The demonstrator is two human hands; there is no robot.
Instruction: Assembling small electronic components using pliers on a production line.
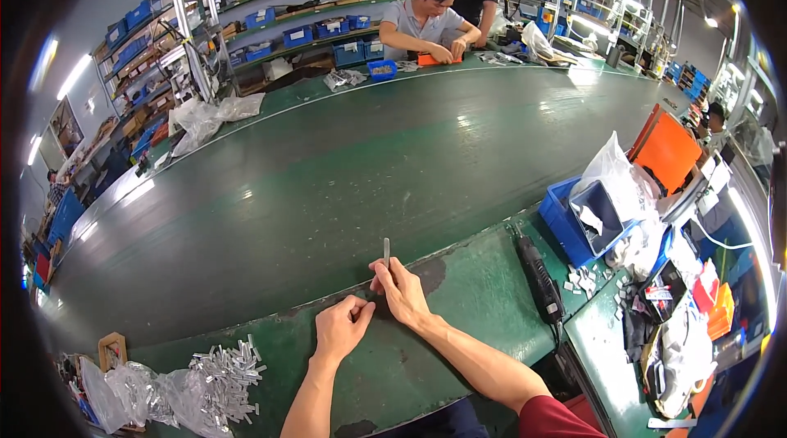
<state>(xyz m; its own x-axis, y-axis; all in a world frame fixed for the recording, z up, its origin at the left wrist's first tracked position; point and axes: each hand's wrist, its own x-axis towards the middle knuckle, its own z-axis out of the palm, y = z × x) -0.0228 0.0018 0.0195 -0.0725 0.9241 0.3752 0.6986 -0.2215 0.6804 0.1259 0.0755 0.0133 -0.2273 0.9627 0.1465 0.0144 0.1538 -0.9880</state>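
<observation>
My right hand (402,294) pinches a small flat metal strip (387,248) that stands upright above the fingertips, over the near edge of the green table (484,290). Just to its left, my left hand (339,329) is closed with the thumb against the curled fingers; whatever it may hold is hidden. A heap of short shiny metal pieces (227,379) lies at the lower left, nearest my left forearm. On the right, a black corded power screwdriver (537,276) rests on the table.
Clear plastic bags (147,393) lie beside the metal heap. At right stand blue bins (566,233) and an orange panel (666,151), with small pale pieces (582,280) scattered nearby. Across the wide dark belt (344,167), a person (426,20) handles an orange thing; another stands behind.
</observation>
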